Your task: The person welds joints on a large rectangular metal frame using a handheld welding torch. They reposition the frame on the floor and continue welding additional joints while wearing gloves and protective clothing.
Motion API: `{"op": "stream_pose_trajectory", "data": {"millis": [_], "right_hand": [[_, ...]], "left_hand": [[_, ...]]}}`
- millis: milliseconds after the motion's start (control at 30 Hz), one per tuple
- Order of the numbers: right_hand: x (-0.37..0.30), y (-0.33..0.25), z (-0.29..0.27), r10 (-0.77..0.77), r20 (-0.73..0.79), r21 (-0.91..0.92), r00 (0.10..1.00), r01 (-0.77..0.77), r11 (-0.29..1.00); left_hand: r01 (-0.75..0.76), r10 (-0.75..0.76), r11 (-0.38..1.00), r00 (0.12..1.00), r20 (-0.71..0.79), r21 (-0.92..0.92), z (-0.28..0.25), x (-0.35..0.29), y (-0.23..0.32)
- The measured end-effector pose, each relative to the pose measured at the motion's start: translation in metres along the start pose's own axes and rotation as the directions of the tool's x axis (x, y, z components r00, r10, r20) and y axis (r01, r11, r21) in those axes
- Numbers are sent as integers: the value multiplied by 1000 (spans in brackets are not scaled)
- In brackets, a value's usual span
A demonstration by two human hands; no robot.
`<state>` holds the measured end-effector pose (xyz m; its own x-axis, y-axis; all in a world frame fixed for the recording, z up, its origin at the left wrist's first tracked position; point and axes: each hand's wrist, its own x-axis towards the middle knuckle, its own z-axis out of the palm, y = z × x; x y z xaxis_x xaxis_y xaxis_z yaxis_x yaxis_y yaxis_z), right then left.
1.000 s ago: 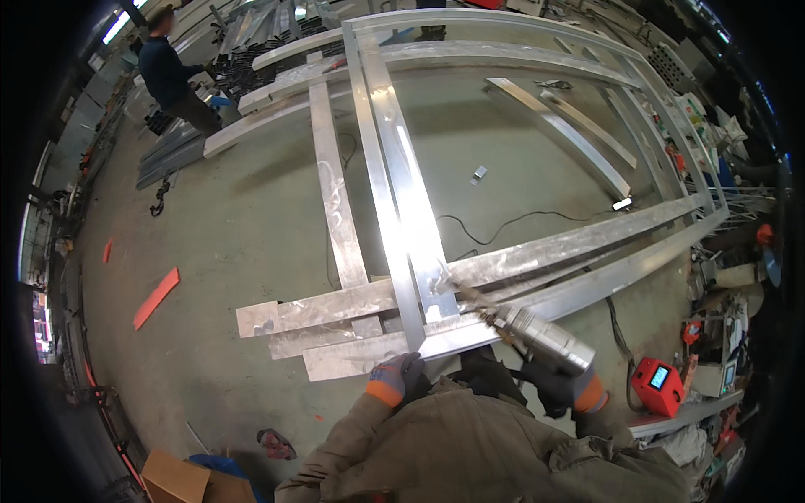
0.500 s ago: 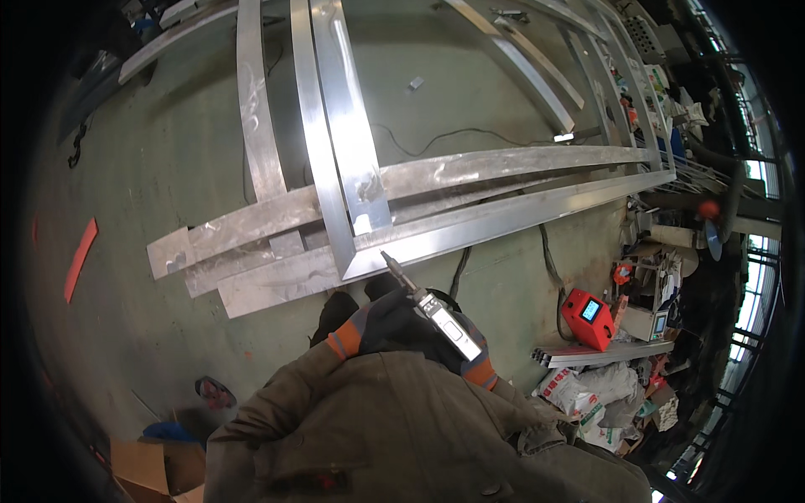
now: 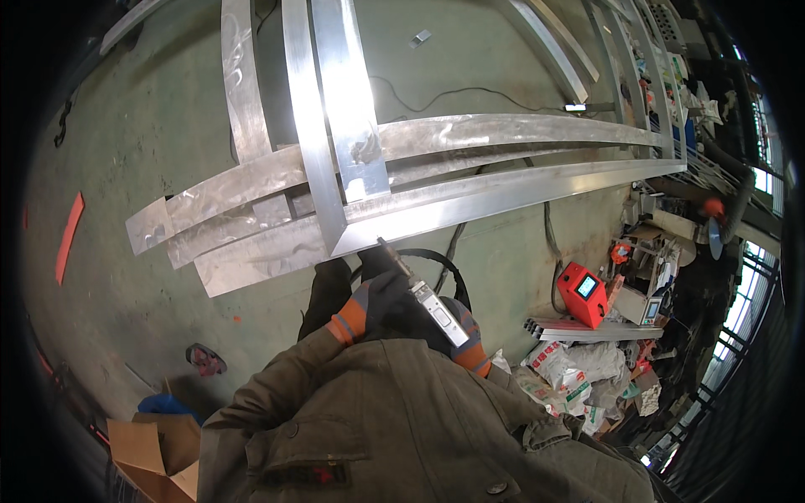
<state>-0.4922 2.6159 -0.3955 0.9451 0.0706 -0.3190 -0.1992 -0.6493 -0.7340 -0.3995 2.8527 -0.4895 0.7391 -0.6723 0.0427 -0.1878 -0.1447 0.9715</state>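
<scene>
Both hands wear dark gloves with orange cuffs. My left hand (image 3: pixel 375 303) is closed around the front part of a silver welding torch (image 3: pixel 439 313), its fingers partly hidden. My right hand (image 3: pixel 471 339) grips the rear of the torch, mostly hidden behind its body. The torch slants up and left, and its narrow nozzle tip is at the near edge of a shiny metal frame (image 3: pixel 503 198), close to its mitred corner. Whether the tip touches the metal I cannot tell. A black hose loops beside the torch.
Flat metal bars (image 3: pixel 260 260) lie under the frame. On the right, a red machine with a lit screen (image 3: pixel 583 295) sits by stacked profiles (image 3: pixel 595 330) and white sacks (image 3: pixel 558 369). An open cardboard box (image 3: pixel 138 444) stands at lower left. Cables cross the green floor.
The view has shifted, so the frame appears higher. The torch tip has moved from over the bar's face to its near edge. More of the black hose loop shows.
</scene>
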Motion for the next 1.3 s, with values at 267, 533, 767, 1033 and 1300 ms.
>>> {"op": "stream_pose_trajectory", "data": {"millis": [267, 533, 767, 1033, 1300], "right_hand": [[-8, 25, 11, -23, 28, -1, 999, 23, 1000], [-3, 21, 16, 148, 120, 68, 982, -157, 985], [4, 4, 18, 183, 106, 46, 977, -188, 981], [-15, 8, 26, 186, 149, -84, 971, -175, 981], [-33, 31, 46, 218, 89, -166, 972, -202, 965]], "left_hand": [[481, -474, 539, 852, 223, -691, 3, 1, 7], [377, -343, 843, 926, 157, -383, -14, -1, 14], [259, -236, 921, 965, 112, -291, -11, -6, 5], [209, -197, 942, 978, 73, -262, -11, -10, 2], [435, -431, 821, 897, 98, -370, 1, -10, -5]]}}
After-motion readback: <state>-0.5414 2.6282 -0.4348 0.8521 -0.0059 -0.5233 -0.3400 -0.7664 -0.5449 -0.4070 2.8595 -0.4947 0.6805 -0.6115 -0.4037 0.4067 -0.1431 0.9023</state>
